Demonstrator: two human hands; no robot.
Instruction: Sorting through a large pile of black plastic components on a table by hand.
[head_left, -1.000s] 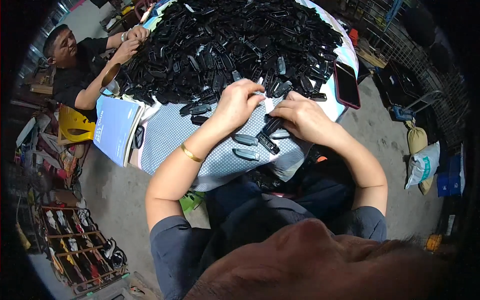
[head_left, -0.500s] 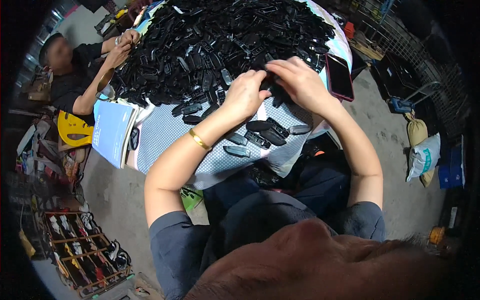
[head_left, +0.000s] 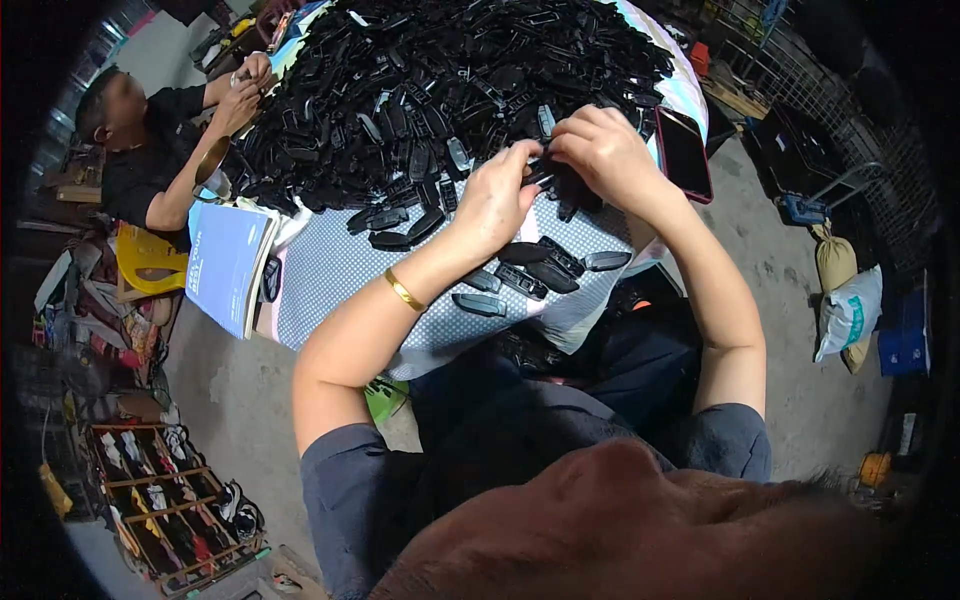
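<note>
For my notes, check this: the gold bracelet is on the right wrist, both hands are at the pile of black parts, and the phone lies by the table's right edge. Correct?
Not quite: the head view shows the gold bracelet on the wrist of the left hand. Both hands are at the pile of black parts, and the phone lies by the table's right edge.

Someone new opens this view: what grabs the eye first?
Most likely the big heap of black plastic parts covering the far side of the cloth-covered table. Next, the person's left hand and right hand, close together at the heap's near edge, a gold bangle on the left wrist. A blue-covered book at the table's left and a dark phone at its right also stand out.
</note>
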